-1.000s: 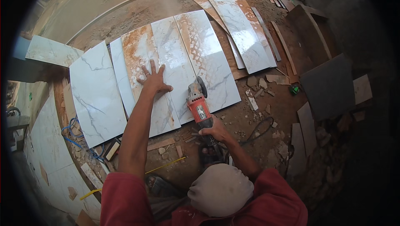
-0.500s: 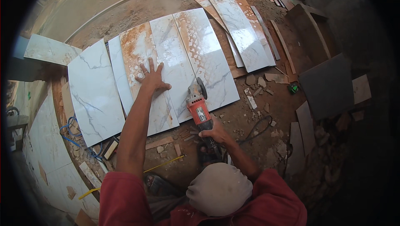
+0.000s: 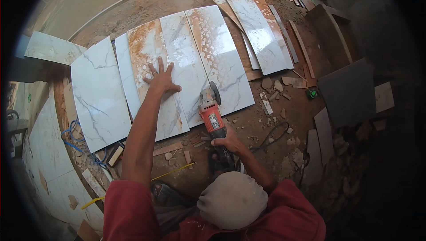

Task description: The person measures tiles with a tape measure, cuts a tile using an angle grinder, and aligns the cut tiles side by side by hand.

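Note:
My right hand (image 3: 228, 140) is wrapped round the rear grip of a red and black angle grinder (image 3: 214, 119). The grinder's dark disc (image 3: 215, 92) stands on edge at a straight, dark line running up the white marble-patterned tile (image 3: 233, 74). Whether the disc is spinning cannot be made out. Flat on the tiles beside that line lies my left hand (image 3: 162, 81), its fingers spread and nothing in it. Under and around it, brown dust and white chips cover a dirty tile strip (image 3: 144, 50).
Another marbled tile (image 3: 101, 94) lies left, with a blue cord (image 3: 73, 140) near its lower edge. More tiles (image 3: 262, 34) are stacked at the far right. A green tape measure (image 3: 312, 93), broken pieces and a dark slab (image 3: 347, 92) lie to the right. A yellow strip (image 3: 173, 171) lies nearby.
The whole view has shifted slightly. Both hands keep about the same places, the left spread on the tiles and the right on the angle grinder.

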The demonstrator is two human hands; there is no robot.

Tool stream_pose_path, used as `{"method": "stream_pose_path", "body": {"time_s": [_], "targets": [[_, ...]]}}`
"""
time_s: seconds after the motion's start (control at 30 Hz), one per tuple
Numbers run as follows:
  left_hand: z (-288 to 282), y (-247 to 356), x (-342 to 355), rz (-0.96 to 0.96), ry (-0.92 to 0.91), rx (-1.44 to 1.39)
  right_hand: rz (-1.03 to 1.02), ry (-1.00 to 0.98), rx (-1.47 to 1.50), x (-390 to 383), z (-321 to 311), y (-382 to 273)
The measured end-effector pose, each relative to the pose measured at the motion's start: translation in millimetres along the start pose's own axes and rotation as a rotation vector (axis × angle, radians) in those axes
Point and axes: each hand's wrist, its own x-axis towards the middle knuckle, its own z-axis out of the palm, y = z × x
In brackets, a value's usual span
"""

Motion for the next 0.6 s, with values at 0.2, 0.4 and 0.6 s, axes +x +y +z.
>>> {"method": "stream_pose_path", "body": {"time_s": [0.2,0.4,0.6], "targets": [[0.6,0.8,0.4,0.011,0.010,0.002,-0.006,-0.009,-0.003,-3.0,-1.2,1.4],[2.5,0.1,0.9,0.005,0.007,-0.001,0.026,-0.008,-0.012,0.7,-0.1,6.4],[-0.1,2.6,1.0,0.000,0.002,-0.001,0.015,-0.009,0.039,-19.8,0.2,-11.5]]}}
